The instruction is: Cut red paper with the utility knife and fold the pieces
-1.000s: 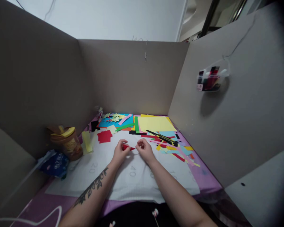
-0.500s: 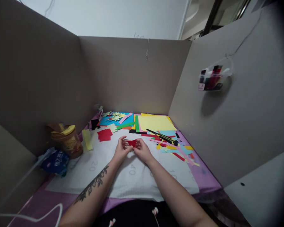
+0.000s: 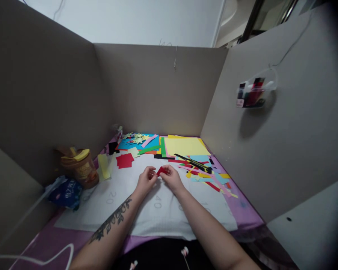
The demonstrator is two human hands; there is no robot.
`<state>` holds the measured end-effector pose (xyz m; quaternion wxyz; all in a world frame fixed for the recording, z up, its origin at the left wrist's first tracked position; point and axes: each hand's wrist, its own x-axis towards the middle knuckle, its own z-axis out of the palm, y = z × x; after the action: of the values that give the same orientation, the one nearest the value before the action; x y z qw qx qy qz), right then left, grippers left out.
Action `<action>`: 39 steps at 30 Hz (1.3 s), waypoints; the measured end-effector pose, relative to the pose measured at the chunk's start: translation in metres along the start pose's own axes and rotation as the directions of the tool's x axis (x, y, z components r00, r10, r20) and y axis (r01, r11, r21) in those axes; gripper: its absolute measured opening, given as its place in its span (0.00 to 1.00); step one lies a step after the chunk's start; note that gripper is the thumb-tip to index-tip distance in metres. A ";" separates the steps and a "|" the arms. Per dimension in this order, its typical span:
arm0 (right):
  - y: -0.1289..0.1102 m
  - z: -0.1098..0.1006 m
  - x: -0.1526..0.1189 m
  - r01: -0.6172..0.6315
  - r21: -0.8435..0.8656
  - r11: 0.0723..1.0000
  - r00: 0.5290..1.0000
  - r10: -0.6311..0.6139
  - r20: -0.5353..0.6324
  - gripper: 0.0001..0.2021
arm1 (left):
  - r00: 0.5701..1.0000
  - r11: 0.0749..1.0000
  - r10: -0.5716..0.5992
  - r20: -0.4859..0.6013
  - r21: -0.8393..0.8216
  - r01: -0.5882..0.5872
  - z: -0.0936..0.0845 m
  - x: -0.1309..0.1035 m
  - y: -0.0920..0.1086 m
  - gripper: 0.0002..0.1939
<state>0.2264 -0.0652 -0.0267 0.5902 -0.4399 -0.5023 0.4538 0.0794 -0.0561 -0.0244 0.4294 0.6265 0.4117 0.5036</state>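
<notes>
A small folded piece of red paper (image 3: 161, 171) is held just above the white sheet between my two hands. My left hand (image 3: 147, 178) pinches its left corner, with thumb and fingers curled. My right hand (image 3: 171, 177) grips the other side, thumb on the near face. Part of the paper is hidden behind the fingers. To the left of my hands, a few red paper squares (image 3: 124, 160) lie overlapping. On the right rests a black and yellow utility knife (image 3: 194, 163) on top of loose coloured paper strips (image 3: 214, 180).
Cut-out paper stars (image 3: 138, 138) lie on blue paper (image 3: 124, 144) at the back left. Pale yellow sheets (image 3: 187, 146) are stacked behind the knife. A brown tub (image 3: 83, 170) and a blue packet (image 3: 66, 193) stand left. Grey panels (image 3: 160, 90) enclose the table; a plastic box (image 3: 252, 95) hangs right.
The red paper has turned from a wide shape to a slanted, pointed one and shifted slightly right. My left fingers have lowered and curled in closer.
</notes>
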 end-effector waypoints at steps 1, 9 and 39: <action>0.000 -0.001 0.000 -0.011 -0.009 1.000 1.000 0.011 0.004 0.09 | 1.000 1.000 0.003 -0.006 0.014 -0.003 0.000 0.000 0.001 0.13; -0.004 -0.003 0.000 0.045 -0.049 0.998 0.999 -0.045 -0.001 0.05 | 0.997 0.997 -0.080 0.012 -0.007 0.080 -0.002 0.004 0.004 0.14; -0.001 -0.005 0.000 0.065 -0.045 0.997 0.998 -0.065 0.009 0.06 | 0.995 0.991 -0.098 -0.003 -0.096 0.097 -0.003 0.004 0.002 0.05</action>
<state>0.2310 -0.0658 -0.0266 0.5928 -0.4346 -0.5287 0.4245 0.0772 -0.0527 -0.0207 0.4816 0.5823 0.4189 0.5036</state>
